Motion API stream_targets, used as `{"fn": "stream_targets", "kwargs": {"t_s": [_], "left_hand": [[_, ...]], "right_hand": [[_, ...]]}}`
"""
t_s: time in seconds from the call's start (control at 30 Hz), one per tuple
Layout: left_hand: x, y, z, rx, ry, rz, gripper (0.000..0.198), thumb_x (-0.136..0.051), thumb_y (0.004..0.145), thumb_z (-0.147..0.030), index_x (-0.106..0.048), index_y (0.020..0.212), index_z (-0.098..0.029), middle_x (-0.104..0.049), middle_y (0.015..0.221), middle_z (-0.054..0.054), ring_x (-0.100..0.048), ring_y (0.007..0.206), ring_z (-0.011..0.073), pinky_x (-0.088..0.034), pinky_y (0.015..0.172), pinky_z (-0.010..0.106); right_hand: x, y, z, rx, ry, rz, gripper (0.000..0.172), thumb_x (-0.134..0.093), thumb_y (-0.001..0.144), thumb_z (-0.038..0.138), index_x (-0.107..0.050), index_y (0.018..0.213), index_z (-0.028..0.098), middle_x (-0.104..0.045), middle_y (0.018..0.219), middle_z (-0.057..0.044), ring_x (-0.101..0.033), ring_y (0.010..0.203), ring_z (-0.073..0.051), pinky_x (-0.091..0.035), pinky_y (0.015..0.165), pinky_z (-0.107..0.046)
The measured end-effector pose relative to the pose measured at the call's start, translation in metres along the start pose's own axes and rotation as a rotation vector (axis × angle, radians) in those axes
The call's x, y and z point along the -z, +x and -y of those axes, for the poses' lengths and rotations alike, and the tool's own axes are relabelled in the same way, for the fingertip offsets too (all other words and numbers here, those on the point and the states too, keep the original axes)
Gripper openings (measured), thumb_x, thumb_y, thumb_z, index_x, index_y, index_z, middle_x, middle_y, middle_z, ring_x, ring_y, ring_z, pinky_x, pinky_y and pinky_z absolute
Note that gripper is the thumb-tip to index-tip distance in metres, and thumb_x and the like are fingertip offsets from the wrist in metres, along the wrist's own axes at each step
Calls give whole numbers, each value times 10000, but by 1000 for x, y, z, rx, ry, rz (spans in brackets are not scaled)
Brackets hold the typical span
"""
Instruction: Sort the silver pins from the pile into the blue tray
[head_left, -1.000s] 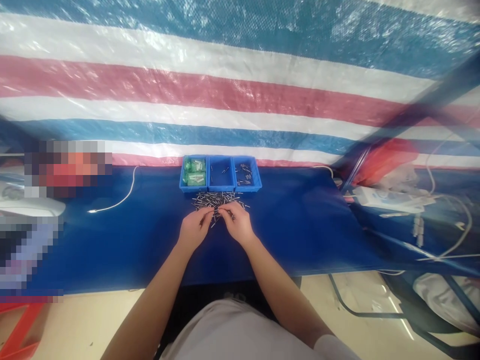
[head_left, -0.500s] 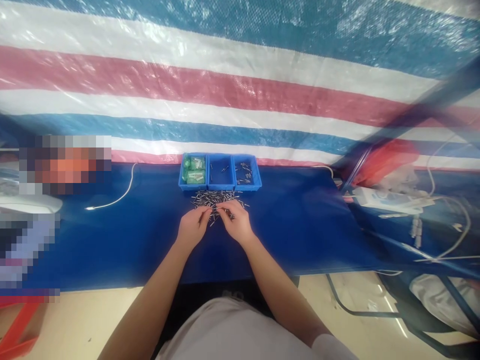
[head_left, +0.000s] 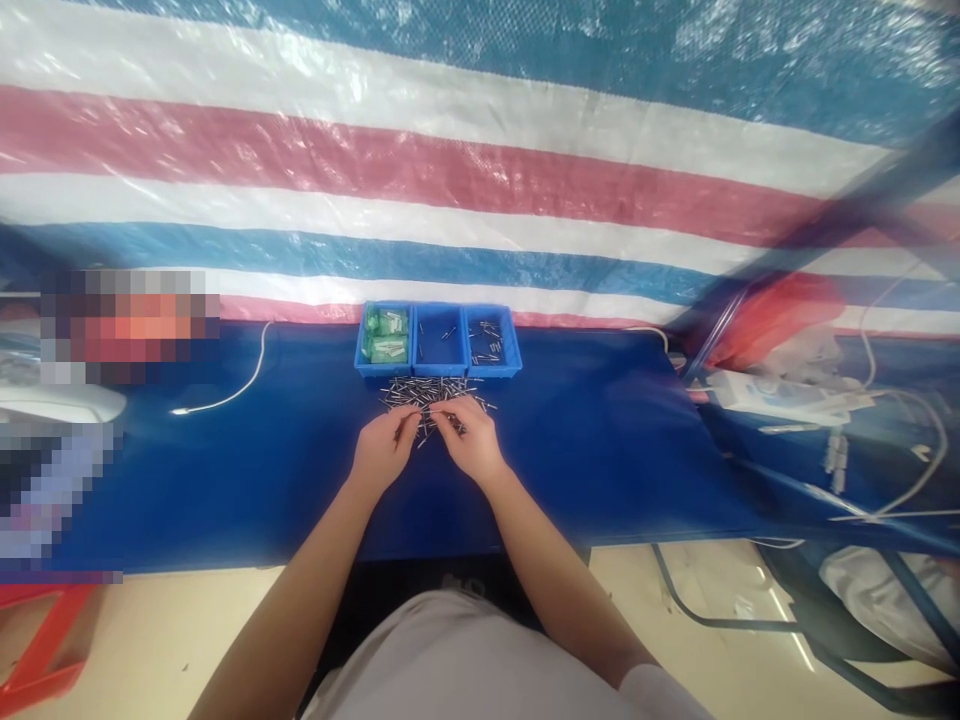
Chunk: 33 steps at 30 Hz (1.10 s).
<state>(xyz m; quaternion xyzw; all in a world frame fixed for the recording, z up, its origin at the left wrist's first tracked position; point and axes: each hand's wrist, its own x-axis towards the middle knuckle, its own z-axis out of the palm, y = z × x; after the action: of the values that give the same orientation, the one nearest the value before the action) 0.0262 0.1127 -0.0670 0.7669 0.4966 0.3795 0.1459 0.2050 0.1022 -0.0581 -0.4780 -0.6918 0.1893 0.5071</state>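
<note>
My left hand (head_left: 384, 447) and my right hand (head_left: 472, 438) meet almost fingertip to fingertip over a pile of thin black-and-silver metal rods (head_left: 429, 388). Thumb and forefinger are pinched together on both hands. A slim rod, small and partly covered by the fingers, appears to run between the two pinches. Just behind the pile stand three joined blue bins. Green packaging with pale pieces lies in the left bin (head_left: 384, 371). A few rods lie in the middle bin (head_left: 440, 350), and several more in the right bin (head_left: 495, 369).
Blue sheeting covers the table (head_left: 600, 450), with a white cable (head_left: 255, 378) on its left. A striped tarp (head_left: 465, 180) hangs behind. At the left is a blurred-out person (head_left: 135, 325); a white box (head_left: 780, 395) and a red bag (head_left: 784, 315) are at the right.
The view has shifted very slightly. Both hands stay pinched together over the pile, with hardly any movement between them.
</note>
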Motion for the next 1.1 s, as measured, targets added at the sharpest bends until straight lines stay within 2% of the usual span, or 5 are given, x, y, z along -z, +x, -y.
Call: {"fn": "stream_targets", "kwargs": {"t_s": [0.23, 0.5, 0.7, 0.93, 1.1], "left_hand": [[-4, 0, 3, -23, 8, -29, 252, -501, 980, -314, -656, 1137, -192, -749, 944, 51, -718, 802, 152, -553, 788, 249], [-3, -5, 5, -52, 90, -100, 226, -507, 969, -278, -687, 1083, -205, -754, 968, 60, -714, 761, 153, -561, 739, 260], [-1, -3, 2, 101, 147, -138, 242, -507, 969, -280, -677, 1119, -194, -753, 905, 58, -716, 763, 154, -567, 755, 250], [-2, 0, 1, -68, 127, -84, 217, -524, 957, -256, -686, 1085, -190, -756, 956, 63, -719, 791, 160, -566, 764, 267], [-3, -2, 3, -79, 113, -61, 239, -518, 960, -289, -698, 1092, -204, -757, 958, 65, -721, 802, 169, -568, 775, 286]], "right_hand": [[0, -1, -1, 26, 21, -16, 129, -607, 951, 243, -700, 1039, 233, -717, 895, -31, -631, 870, -165, -547, 809, -316], [-7, -7, -2, 15, 1, -19, 142, -594, 947, 224, -698, 1042, 241, -712, 911, -54, -636, 881, -191, -540, 830, -368], [-7, -6, -3, -53, 4, -69, 150, -593, 944, 229, -702, 1045, 248, -706, 878, -53, -641, 873, -202, -544, 811, -381], [-7, -1, 0, -1, 14, -33, 160, -601, 939, 216, -713, 1046, 255, -711, 914, -54, -628, 876, -195, -554, 812, -373], [-7, -4, -1, -3, -22, -10, 180, -583, 952, 240, -713, 1073, 265, -709, 935, -58, -626, 903, -204, -550, 850, -391]]}}
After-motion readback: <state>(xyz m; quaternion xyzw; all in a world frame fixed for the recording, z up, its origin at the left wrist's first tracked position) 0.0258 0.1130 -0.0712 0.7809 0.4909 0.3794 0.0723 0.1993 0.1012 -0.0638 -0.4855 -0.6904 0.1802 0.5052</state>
